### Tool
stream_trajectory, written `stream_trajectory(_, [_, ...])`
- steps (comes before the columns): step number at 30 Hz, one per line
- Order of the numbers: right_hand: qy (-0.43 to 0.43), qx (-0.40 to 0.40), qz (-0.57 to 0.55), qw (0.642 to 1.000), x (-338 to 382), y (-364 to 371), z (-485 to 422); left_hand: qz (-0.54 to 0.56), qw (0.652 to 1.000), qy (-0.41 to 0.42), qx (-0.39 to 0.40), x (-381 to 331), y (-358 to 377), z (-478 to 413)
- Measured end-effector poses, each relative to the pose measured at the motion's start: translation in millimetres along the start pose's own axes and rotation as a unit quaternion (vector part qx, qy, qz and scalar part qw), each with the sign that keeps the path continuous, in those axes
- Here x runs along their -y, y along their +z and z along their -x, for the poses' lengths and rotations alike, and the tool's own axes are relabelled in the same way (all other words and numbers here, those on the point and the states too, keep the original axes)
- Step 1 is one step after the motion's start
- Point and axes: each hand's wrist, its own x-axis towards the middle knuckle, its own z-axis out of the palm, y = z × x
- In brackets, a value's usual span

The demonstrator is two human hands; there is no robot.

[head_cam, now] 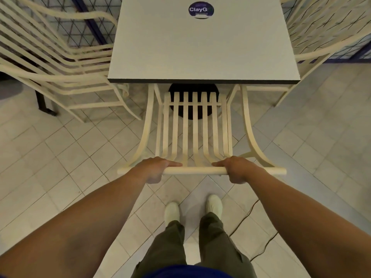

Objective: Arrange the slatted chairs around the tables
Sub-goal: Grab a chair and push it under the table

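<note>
Pale tiled floor [60, 157] runs under a square grey table [202, 47] bearing a round dark sticker [201, 10]. Cream slatted chairs flank it, one at the left [50, 63], one at the right [321, 37]. A third slatted chair [193, 125] sits partly tucked under the table's near edge. Its top rail [194, 170] is gripped by the left hand [155, 169] and right hand [237, 169], set apart, fingers curled over it.

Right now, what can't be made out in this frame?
Head view:
- Chair front: hidden under the table.
- Base: mostly behind tabletop and slats.
- Sticker small print: blurred.
- Left chair, right chair: cut off by frame edges.
</note>
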Motion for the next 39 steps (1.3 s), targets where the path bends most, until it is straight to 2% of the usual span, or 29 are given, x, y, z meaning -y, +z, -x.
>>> stream_trajectory(10, [-0.014, -0.008, 0.005, 1.0, -14, -31, -17, -0.012, 1.0, -0.014, -0.021, -3, -32, -18])
stream_trajectory(16, [-0.008, -0.011, -0.018, 1.0, -19, -34, -16, -0.002, 1.0, -0.004, -0.026, 1, -32, -14])
stream_trajectory(23, [-0.009, -0.009, 0.015, 1.0, -36, -35, -1, -0.009, 1.0, -0.004, -0.028, 2, -29, -14])
stream_trajectory(39, [-0.016, -0.015, 0.01, 1.0, -41, -57, -18, -0.032, 0.999, -0.003, -0.033, 4, -55, -37])
